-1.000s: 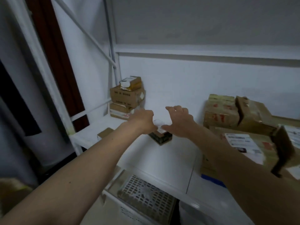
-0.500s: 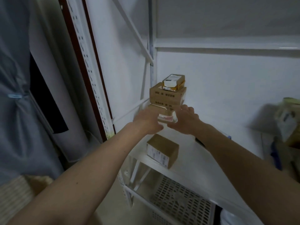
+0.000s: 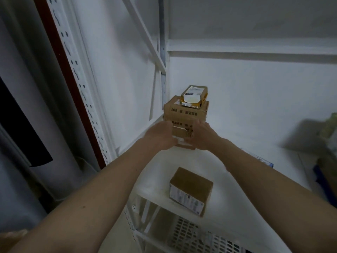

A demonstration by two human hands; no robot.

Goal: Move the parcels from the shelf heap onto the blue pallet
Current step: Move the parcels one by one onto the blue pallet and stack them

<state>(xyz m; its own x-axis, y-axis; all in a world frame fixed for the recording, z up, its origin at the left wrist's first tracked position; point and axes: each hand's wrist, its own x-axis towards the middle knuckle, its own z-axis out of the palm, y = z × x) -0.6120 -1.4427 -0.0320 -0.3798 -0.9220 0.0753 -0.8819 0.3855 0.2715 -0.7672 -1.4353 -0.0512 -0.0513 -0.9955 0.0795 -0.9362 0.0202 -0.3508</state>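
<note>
Both hands at the base of the parcel stack (image 3: 186,114) in the shelf's (image 3: 246,161) back left corner: left hand (image 3: 160,136) and right hand (image 3: 201,136) clasping opposite sides of its lowest box, equally near. Stack upright, long axis vertical, brown cartons topped by a small yellow-and-white box (likely top-heavy). Lone brown parcel (image 3: 190,191) near the front edge. No blue pallet in view.
</note>
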